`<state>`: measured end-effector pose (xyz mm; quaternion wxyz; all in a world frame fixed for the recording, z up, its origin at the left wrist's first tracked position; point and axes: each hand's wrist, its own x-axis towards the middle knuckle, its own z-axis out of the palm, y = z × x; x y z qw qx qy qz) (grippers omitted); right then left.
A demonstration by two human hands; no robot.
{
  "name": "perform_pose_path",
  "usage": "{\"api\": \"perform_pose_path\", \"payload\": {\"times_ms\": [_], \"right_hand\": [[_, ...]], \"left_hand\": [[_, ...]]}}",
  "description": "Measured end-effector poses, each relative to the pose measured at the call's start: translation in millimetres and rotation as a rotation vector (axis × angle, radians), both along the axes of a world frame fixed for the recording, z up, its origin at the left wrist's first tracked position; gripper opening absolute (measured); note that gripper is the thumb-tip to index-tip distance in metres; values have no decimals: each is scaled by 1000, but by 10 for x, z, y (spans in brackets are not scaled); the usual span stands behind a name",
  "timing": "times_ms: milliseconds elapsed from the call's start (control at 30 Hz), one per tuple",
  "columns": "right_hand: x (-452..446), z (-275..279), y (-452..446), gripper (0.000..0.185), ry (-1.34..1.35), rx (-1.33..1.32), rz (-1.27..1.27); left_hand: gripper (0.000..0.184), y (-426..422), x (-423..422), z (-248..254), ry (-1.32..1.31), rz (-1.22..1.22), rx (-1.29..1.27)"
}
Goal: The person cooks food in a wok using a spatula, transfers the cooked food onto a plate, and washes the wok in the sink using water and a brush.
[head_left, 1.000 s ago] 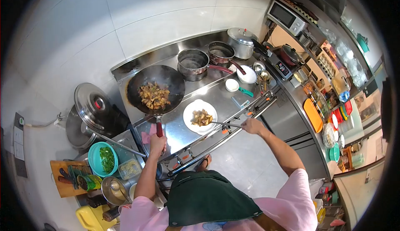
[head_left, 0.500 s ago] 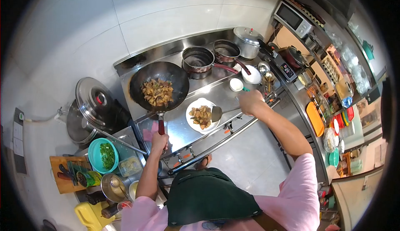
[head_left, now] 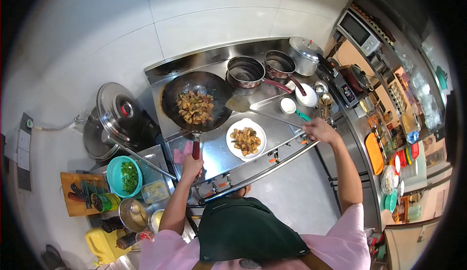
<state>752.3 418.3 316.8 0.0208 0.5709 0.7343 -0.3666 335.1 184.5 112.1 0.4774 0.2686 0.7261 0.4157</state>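
Note:
My left hand (head_left: 192, 167) is closed round the dark red handle of a black wok (head_left: 170, 97) on the stove. Browned chunks of cooked food (head_left: 195, 107) lie in the wok. In my right hand (head_left: 321, 131) is a long-handled metal spatula (head_left: 238, 104); its blade is level with the wok's right rim, apart from the food. Below the blade, a white plate (head_left: 262, 146) on the steel counter bears a heap of the same food (head_left: 245, 141).
Two saucepans (head_left: 245, 72) and a pressure cooker (head_left: 305, 56) stand behind, with white bowls (head_left: 306, 95) nearer. To the left are a large lidded pot (head_left: 116, 107), a turquoise bowl of chopped greens (head_left: 116, 171) and a yellow jug (head_left: 99, 247). A steel rail (head_left: 262, 172) runs along the stove's front.
The spatula blade has left the plate, swinging up and left to the wok's edge. My right hand has dropped lower in view. The left hand keeps its hold, and the whole view has shifted slightly.

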Motion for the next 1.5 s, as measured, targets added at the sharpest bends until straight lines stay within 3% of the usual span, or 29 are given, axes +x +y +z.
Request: {"api": "perform_pose_path", "payload": {"times_ms": [67,167,300,433,500,567,733,867,1067,1500], "right_hand": [[-472,-55,257,33,-119,430,321],[-1428,309,345,28,-504,503,429],[-1885,91,850,25,-540,637,517],[-1928,-992,1166,29,-177,393,557],[-1981,-1617,964,32,-4,302,392],[-2067,-1802,619,33,-4,263,239],[-1917,-2116,284,36,164,237,130],[-1696,-2055,227,36,228,111,20],[-1190,-1721,84,34,176,264,100],[-90,-1051,-639,36,19,189,0]], "left_hand": [[8,18,10,-129,27,6,12],[8,44,62,-172,50,44,14],[8,34,47,9,17,-21,-32],[5,36,26,80,68,-30,-84],[6,32,14,49,64,-13,-69],[7,12,5,23,27,-14,-19],[8,6,55,79,-23,45,24],[9,-71,15,-45,-26,26,56],[10,-140,126,87,-110,-52,24],[13,-108,187,93,-54,-96,13]]}}
